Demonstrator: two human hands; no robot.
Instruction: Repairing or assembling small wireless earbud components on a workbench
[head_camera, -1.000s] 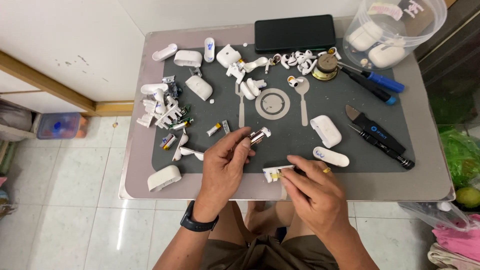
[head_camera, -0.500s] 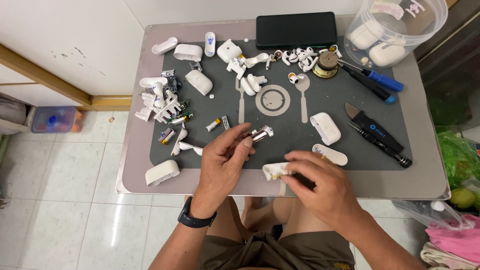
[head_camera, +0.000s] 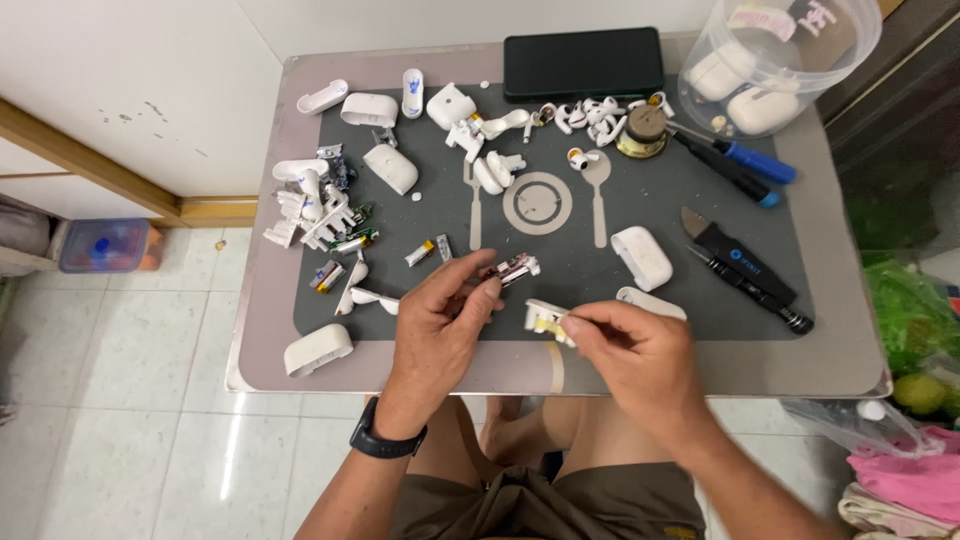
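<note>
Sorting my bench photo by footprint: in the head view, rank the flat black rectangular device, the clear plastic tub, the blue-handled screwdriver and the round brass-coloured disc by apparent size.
1. Clear plastic tub, partly cropped by the frame edge.
2. Flat black rectangular device; close to the tub, so this order is unsure.
3. Blue-handled screwdriver.
4. Round brass-coloured disc.

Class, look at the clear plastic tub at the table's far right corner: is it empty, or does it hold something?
Not empty. Through the clear tub's wall, white earbud cases show lying inside.
</note>
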